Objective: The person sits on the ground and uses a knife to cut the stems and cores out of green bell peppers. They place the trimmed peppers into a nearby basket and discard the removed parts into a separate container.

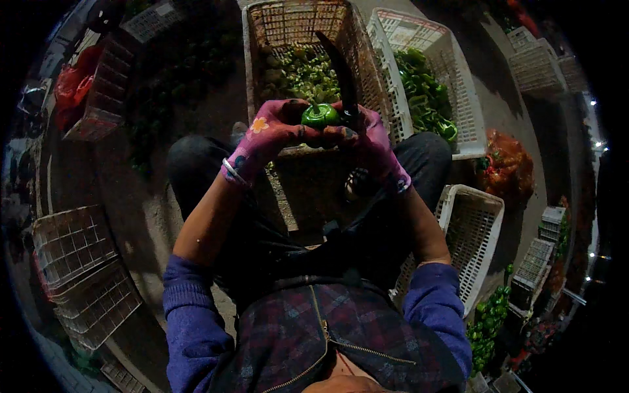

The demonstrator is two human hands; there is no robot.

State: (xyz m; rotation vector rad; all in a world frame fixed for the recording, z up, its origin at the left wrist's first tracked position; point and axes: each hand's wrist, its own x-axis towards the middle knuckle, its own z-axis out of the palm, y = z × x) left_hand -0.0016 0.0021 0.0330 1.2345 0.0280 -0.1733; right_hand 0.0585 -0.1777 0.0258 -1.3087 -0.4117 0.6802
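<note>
A green bell pepper (322,118) with its stem up is between my two gloved hands. My left hand (272,125), in a pink flowered glove, grips it from the left. My right hand (368,132), gloved alike, holds a knife (336,66) whose dark curved blade points up and away from me. Its fingers also touch the pepper's right side. Both hands are over the near end of a dirty plastic crate (249,59) between my knees. Pale green pepper scraps (307,73) lie inside it. The knife's handle is mostly hidden in my right hand.
Against that crate's right side stands a white crate (469,93) with green peppers (425,93). Near my right knee are an orange mesh sack (506,164) and another white crate (484,245). A pile of green peppers (486,324) lies behind right. Wire-sided crates (78,245) stand left.
</note>
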